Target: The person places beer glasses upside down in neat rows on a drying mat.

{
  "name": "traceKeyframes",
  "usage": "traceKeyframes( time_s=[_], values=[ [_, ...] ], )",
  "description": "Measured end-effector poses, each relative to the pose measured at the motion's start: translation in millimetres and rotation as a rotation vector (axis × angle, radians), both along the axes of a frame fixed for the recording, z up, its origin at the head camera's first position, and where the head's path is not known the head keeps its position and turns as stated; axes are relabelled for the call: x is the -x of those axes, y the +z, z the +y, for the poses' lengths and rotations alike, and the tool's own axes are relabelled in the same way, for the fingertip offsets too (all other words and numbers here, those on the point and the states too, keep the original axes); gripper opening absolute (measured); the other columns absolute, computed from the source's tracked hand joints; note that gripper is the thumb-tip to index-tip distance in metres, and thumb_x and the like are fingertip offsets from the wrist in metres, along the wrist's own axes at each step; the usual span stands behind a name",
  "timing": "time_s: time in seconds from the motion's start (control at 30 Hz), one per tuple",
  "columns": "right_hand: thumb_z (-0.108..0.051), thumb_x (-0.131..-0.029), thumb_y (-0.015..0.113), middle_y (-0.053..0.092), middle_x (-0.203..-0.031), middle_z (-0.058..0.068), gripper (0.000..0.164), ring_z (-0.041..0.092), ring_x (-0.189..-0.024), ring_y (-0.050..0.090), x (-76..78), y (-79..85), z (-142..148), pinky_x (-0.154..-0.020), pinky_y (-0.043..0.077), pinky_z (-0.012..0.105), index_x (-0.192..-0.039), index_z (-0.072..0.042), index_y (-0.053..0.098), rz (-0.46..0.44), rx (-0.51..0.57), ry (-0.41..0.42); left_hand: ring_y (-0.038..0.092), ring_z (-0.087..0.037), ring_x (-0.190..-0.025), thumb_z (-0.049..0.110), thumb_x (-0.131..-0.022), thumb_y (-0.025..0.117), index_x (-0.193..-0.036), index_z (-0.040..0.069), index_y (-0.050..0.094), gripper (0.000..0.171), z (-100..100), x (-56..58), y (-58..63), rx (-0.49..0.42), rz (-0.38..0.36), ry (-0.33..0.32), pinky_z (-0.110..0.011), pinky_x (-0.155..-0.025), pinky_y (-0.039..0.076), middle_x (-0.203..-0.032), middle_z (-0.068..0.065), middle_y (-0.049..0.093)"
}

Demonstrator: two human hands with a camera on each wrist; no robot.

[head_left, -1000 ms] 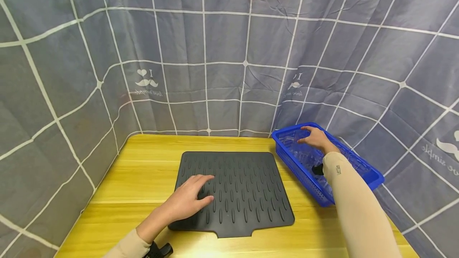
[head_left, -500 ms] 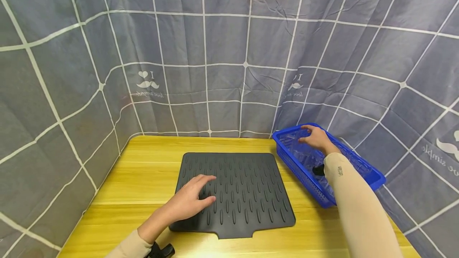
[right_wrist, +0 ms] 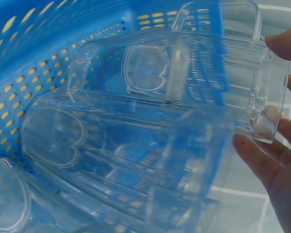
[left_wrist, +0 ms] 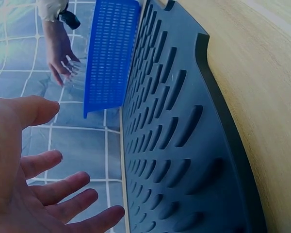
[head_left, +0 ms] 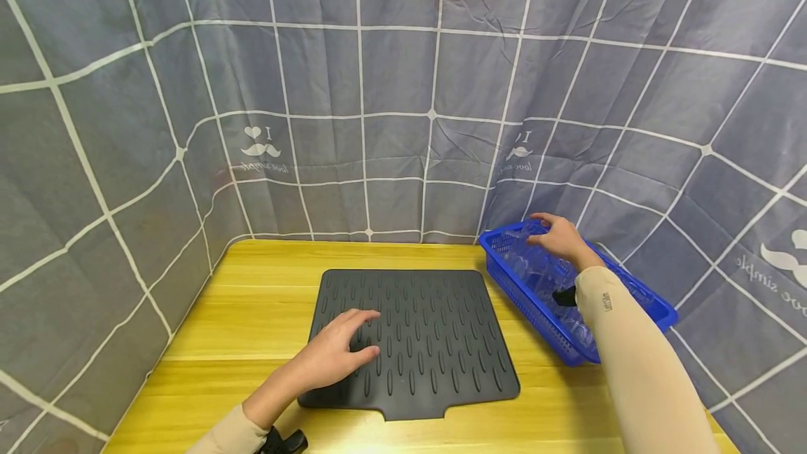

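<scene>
My right hand is over the far end of a blue plastic basket, gripping a clear mug. In the right wrist view that clear mug lies sideways between thumb and fingers, its handle at the top, part of it beyond the basket's rim. Several other clear mugs lie inside the basket, overlapping one another. My left hand hovers over the left side of a black ribbed mat, fingers relaxed and apart, holding nothing. The left wrist view shows its spread fingers beside the mat.
The mat lies flat on a yellow wooden table, its tab toward me. The basket stands at an angle at the right edge, close to the mat's far right corner. A grey checked curtain encloses the back and sides.
My right hand has risen slightly and drawn a little to the right, and the clear mug now shows under its fingers. The left hand has stayed where it was.
</scene>
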State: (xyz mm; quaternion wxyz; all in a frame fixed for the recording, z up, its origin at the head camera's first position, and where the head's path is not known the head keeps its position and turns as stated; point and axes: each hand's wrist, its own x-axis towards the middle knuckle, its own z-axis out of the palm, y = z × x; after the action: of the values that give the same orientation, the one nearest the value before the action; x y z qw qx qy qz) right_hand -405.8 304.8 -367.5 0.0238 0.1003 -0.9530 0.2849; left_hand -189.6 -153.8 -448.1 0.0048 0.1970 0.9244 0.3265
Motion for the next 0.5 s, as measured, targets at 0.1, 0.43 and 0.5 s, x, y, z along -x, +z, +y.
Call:
traceKeyframes(
  time_s=[0.1,0.43,0.5],
  values=[
    [-0.019,-0.089,0.071,0.047,-0.144,0.036,0.064,0.053,-0.132,0.046,0.1,4.8,0.8,-0.107,0.039,0.062,-0.147,-0.004,0.048,0.02,0.002,0.0,0.051,-0.029,-0.135,0.047,-0.096,0.066,-0.145,0.022,0.051,0.058,0.2,-0.2,0.4,-0.001,0.002,-0.003,-0.055,-0.105,0.045,-0.143,-0.002,0.053],
    [-0.019,-0.091,0.071,0.047,-0.145,0.034,0.062,0.051,-0.132,0.047,-3.1,23.3,2.6,-0.106,0.039,0.063,-0.147,-0.005,0.048,0.07,0.028,0.0,0.049,-0.03,-0.137,0.048,-0.095,0.066,-0.146,0.023,0.051,0.058,1.5,0.3,3.1,-0.017,-0.013,-0.008,-0.056,-0.105,0.044,-0.145,-0.002,0.052],
    [-0.02,-0.091,0.072,0.047,-0.145,0.035,0.062,0.051,-0.131,0.048,-4.8,27.3,2.6,-0.105,0.039,0.063,-0.147,-0.005,0.049,0.082,0.031,-0.004,0.049,-0.03,-0.137,0.049,-0.095,0.066,-0.146,0.024,0.051,0.059,1.5,0.9,3.7,-0.019,-0.018,-0.012,-0.056,-0.106,0.043,-0.146,-0.002,0.052]
  ],
)
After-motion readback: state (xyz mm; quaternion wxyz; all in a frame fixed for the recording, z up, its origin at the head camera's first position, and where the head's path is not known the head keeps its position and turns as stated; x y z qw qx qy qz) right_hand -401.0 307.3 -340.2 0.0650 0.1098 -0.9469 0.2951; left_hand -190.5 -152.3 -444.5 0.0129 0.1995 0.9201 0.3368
